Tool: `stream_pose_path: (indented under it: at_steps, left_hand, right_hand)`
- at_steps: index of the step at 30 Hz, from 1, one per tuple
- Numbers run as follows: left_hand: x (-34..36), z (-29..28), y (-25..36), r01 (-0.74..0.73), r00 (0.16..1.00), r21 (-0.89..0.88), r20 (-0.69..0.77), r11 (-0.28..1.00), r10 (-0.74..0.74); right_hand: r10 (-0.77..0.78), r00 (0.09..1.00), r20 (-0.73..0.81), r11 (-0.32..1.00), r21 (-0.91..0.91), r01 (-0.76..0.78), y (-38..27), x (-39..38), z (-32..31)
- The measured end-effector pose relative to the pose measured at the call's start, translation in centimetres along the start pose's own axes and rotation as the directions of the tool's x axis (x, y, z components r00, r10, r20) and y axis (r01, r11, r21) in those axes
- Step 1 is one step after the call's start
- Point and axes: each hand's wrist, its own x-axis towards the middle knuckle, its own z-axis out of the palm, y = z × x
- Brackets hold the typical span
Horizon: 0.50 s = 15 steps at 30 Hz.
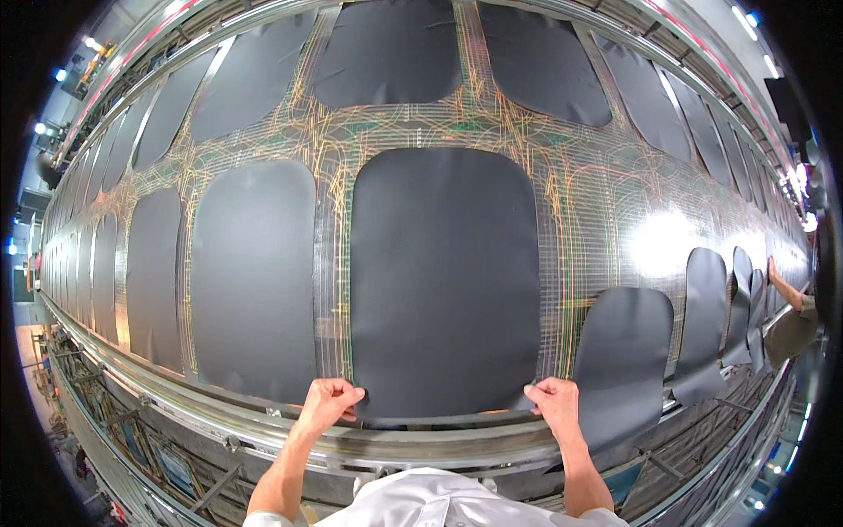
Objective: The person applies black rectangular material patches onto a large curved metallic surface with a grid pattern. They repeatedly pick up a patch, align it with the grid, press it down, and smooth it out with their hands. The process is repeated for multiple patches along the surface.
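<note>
A large black rounded-corner sheet (443,277) lies flat in front of me on a long table (404,132) covered with dense coloured lines. My left hand (334,400) pinches its lower-left corner at the near edge. At the lower-right corner, my right hand (551,401) has its fingertips closed on the same sheet. To the left lies another black sheet (253,272); to the right, a further sheet (623,351) droops over the near edge.
More black pieces (386,48) line the far side and both directions along the table. A metal rail (413,448) runs along the near edge. At the far right, another person's arm (786,290) reaches onto the table beside hanging sheets (704,316).
</note>
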Motion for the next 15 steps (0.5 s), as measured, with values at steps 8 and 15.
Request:
stream_pose_path:
  at_steps: [8,15]
  left_hand:
    - [-0.2,0.4,0.3,-0.039,0.999,0.019,-0.030,0.999,0.040]
    - [-0.2,0.2,-0.4,-0.061,0.998,0.032,-0.012,0.998,0.061]
  right_hand:
    - [-0.011,1.000,0.000,1.000,-0.015,0.011,0.9,-0.1,-0.2]
    - [0.042,0.998,0.056,0.996,0.080,-0.046,1.0,-0.7,-0.7]
